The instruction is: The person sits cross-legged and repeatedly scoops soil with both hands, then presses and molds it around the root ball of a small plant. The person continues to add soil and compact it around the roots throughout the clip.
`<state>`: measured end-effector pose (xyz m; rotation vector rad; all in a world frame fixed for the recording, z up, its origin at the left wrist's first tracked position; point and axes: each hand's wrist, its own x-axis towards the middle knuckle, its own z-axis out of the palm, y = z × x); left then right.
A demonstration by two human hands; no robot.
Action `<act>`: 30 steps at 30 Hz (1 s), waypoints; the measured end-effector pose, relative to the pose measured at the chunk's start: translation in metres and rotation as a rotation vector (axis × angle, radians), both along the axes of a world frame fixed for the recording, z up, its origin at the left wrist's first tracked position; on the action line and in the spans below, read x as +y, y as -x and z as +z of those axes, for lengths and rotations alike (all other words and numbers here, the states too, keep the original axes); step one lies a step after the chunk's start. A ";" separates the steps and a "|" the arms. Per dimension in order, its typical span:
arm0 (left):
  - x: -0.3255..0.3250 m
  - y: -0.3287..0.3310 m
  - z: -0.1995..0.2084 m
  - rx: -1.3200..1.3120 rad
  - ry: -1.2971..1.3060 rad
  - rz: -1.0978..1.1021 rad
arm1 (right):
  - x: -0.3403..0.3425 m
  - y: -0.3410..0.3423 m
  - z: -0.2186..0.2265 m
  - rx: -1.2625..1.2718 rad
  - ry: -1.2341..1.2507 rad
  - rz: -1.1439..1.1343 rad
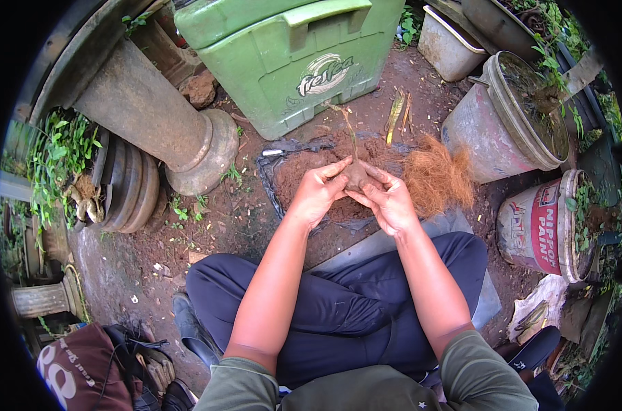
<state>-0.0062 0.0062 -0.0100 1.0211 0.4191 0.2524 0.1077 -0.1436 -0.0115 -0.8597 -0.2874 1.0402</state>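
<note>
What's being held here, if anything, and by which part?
A thin brownish plant stem, held by the rounded grey-brown soil lump at its base, between the left hand and right hand.

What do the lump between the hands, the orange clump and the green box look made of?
Lump: probably damp soil or clay; matte, grey-brown surface.
Orange clump: likely dry plant fibre, perhaps coconut husk; fine, tangled strands.
Green box: seemingly moulded plastic; scuffed, satin-looking wall, rounded edges.

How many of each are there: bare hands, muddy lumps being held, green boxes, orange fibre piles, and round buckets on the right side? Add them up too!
Bare hands: 2 (left hand, right hand)
Muddy lump: 1
Green box: 1
Orange fibre pile: 1
Round buckets: 2
Total: 7
</note>
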 end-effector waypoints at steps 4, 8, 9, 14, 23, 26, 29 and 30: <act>0.001 -0.001 -0.001 0.051 -0.027 0.036 | -0.001 -0.003 0.006 -0.014 0.030 0.056; 0.000 -0.005 -0.005 0.060 -0.306 0.037 | 0.002 0.001 0.008 -0.083 0.072 0.013; -0.001 -0.006 -0.005 0.059 -0.260 0.027 | 0.004 0.003 0.007 -0.183 0.115 -0.018; -0.007 -0.006 -0.004 0.143 -0.105 0.013 | 0.005 0.009 0.007 -1.145 0.578 -0.073; -0.005 -0.007 -0.002 0.114 0.083 0.053 | 0.010 0.025 0.005 -1.511 0.646 -0.145; -0.013 -0.008 -0.002 0.163 -0.029 0.056 | 0.011 0.038 0.007 -1.595 0.769 -0.117; -0.015 -0.008 -0.003 0.186 -0.109 0.072 | 0.010 0.047 0.009 -1.596 0.775 -0.137; -0.014 -0.008 -0.003 0.211 -0.159 0.062 | 0.011 0.049 0.009 -1.586 0.770 -0.167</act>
